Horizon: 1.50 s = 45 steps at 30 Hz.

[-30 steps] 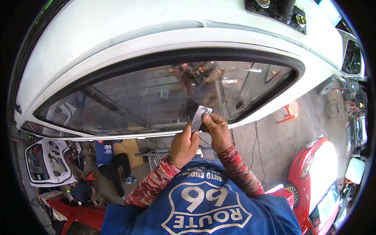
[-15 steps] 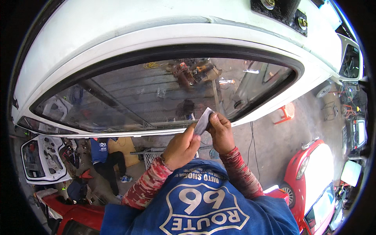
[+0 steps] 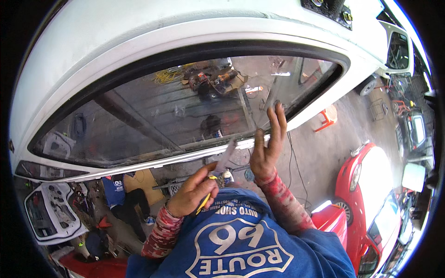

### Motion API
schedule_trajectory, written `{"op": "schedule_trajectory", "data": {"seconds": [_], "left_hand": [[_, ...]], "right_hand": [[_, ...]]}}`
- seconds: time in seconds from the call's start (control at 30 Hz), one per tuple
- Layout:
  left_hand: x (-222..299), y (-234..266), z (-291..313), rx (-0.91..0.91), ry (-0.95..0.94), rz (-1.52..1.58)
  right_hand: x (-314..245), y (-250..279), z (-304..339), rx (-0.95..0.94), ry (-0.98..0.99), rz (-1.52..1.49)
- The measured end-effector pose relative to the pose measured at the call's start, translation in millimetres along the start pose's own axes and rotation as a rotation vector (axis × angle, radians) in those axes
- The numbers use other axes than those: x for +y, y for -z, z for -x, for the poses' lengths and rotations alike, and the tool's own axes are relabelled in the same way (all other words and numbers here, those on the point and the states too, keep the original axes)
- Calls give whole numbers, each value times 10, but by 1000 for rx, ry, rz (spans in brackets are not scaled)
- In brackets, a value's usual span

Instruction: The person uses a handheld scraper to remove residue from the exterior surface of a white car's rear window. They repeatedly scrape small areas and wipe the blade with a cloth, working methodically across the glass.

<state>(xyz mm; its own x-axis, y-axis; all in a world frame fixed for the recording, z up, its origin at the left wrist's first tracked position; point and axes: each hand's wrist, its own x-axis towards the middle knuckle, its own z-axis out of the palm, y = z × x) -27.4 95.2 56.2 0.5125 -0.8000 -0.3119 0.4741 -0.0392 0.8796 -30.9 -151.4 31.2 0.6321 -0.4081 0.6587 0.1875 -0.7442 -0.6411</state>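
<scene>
Though blur hides its edges, the strip (image 3: 226, 156), jutting with a yellow tool (image 3: 203, 203) from the curled left hand (image 3: 191, 195), looks light, bendable, best pinched low; the right hand (image 3: 264, 160) is spread, empty.

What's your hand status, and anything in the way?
Left hand gripping slim yellow-and-black tool, thin pale flat strip jutting past fingers. Right hand open. Black-rimmed glass vehicle window beyond.

Wide fisheye view, worn on head, looking down, near both hands (image 3: 191, 194)
</scene>
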Motion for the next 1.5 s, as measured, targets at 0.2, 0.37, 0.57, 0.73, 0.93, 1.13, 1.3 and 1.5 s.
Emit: {"op": "schedule_trajectory", "data": {"seconds": [0.2, 0.37, 0.57, 0.73, 0.93, 1.13, 1.3, 1.5], "left_hand": [[100, 240, 363, 136, 88, 52], [158, 272, 478, 145, 20, 77], [276, 161, 114, 126, 66, -1], [315, 20, -334, 108, 67, 10], [191, -165, -657, 92, 5, 20], [220, -304, -697, 85, -32, -7], [229, -406, -841, 140, 21, 82], [-85, -203, -745, -122, -183, 133]], "right_hand": [[312, -972, -63, 263, 219, 185], [456, -1290, 803, 126, -39, 239], [149, -899, 1450, -18, -801, -333], [-205, -528, 964, 230, -458, -265], [-462, -416, 516, 46, -572, -639], [-355, -237, 479, -71, -566, -665], [-385, -41, 320, -137, -769, -628], [-171, 106, 415, -229, -481, -495]]}}
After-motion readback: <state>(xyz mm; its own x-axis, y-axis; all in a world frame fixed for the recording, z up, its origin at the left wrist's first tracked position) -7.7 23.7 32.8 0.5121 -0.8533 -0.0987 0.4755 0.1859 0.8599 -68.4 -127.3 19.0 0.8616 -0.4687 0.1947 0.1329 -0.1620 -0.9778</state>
